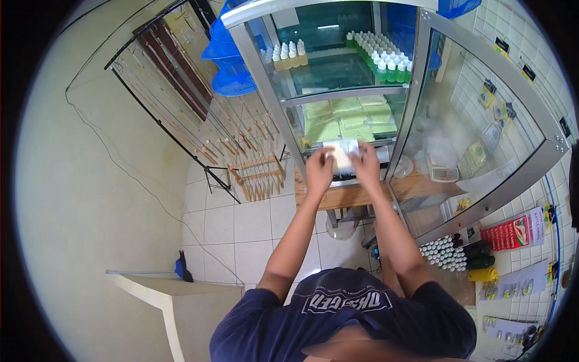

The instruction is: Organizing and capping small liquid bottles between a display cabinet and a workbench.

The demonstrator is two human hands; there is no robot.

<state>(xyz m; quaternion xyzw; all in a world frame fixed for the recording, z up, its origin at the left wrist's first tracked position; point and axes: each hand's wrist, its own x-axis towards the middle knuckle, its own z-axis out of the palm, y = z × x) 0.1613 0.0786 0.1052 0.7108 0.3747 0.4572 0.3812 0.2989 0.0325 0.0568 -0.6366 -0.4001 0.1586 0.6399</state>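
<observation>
A small plastic packet with pale contents (341,157) is held up between both hands, blurred by motion. My left hand (319,171) grips its left side, and my right hand (367,168) pinches the right side. Just behind the packet stands an aluminium-framed glass cabinet (346,96) with its glass door (479,131) swung out to the right. Pale green packets (348,115) lie in rows on the lower shelf. Above them are bottles of green liquid (391,70) and bottles of yellowish liquid (289,56), all with white caps.
Fishing rods (246,140) stand on racks at the left. A wooden ledge (339,197) runs below the cabinet. Behind the door glass sits a small digital scale (443,174). White-capped bottles (445,253) crowd the lower right. Blue mesh baskets (233,72) hang beside the cabinet.
</observation>
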